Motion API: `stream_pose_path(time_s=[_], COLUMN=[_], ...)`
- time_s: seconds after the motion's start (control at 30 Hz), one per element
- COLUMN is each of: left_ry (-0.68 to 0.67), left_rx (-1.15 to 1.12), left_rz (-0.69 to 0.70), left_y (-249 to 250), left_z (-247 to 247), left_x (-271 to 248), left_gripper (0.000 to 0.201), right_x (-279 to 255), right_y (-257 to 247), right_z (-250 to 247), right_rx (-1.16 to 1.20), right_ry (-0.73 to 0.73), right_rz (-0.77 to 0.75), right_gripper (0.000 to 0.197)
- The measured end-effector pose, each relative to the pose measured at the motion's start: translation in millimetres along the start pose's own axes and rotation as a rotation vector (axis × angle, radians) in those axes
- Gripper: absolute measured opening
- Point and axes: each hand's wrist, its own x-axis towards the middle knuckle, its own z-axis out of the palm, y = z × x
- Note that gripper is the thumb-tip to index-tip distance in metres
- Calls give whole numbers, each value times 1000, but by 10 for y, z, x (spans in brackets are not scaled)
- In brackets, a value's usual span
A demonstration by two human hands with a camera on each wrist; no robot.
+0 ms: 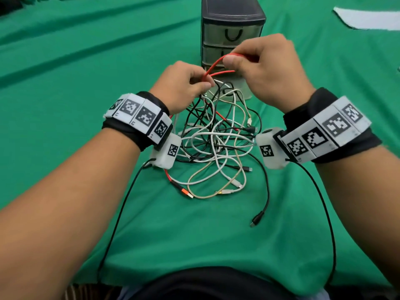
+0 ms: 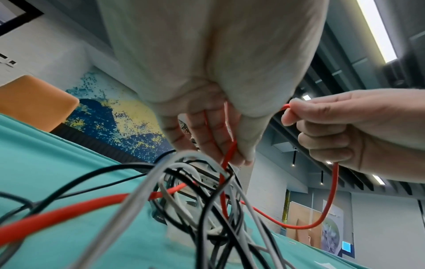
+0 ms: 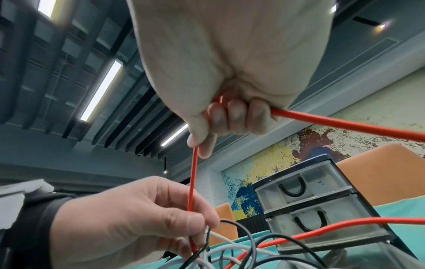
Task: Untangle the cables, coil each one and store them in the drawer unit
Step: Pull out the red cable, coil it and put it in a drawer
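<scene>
A tangle of black, white and beige cables (image 1: pixel 216 139) lies on the green cloth between my forearms. A red cable (image 1: pixel 213 66) rises out of it. My left hand (image 1: pixel 184 83) pinches the red cable (image 2: pixel 230 152) between thumb and fingers just above the tangle. My right hand (image 1: pixel 259 61) is higher and to the right, fingers curled round the same red cable (image 3: pixel 195 172), which runs taut down to the left hand (image 3: pixel 142 223). Its orange USB plug (image 1: pixel 184 191) lies on the cloth near me. The dark drawer unit (image 1: pixel 232 29) stands behind the hands.
Green cloth (image 1: pixel 86 61) covers the table all round. The bottom drawer (image 1: pixel 236 87) of the unit stands pulled out just behind the tangle. A loose black plug end (image 1: pixel 257 219) trails toward me. A white strip (image 1: pixel 368 18) lies far right.
</scene>
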Motion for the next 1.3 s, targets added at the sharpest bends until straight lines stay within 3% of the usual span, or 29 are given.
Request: stream_pose_path(time_s=[0.23, 0.4, 0.63, 0.73, 0.83, 0.9, 1.1, 1.2, 1.3], left_ry=[-12, 91, 338, 349, 312, 282, 220, 213, 280], left_rx=[-59, -308, -30, 108, 12, -76, -121, -223, -436], left_rz=[-31, -89, 187, 281, 312, 262, 52, 35, -6], left_y=[-66, -36, 64, 156, 191, 170, 9, 48, 31], left_z=[76, 95, -42, -67, -42, -23, -23, -6, -16], left_x=[10, 0, 23, 52, 48, 31, -55, -66, -37], left_gripper=[12, 12, 25, 27, 27, 26, 27, 31, 35], right_x=[12, 12, 34, 29, 16, 11, 36, 50, 110], right_y=[-59, -21, 119, 58, 8, 25, 74, 19, 89], right_z=[49, 43, 42, 61, 83, 88, -37, -48, -42], right_rx=[192, 171, 60, 69, 91, 109, 237, 317, 454], right_ry=[82, 201, 98, 104, 52, 69, 308, 216, 73], right_rz=[-71, -25, 119, 84, 22, 4, -38, -10, 212], right_gripper=[20, 26, 47, 29, 17, 18, 30, 48, 64])
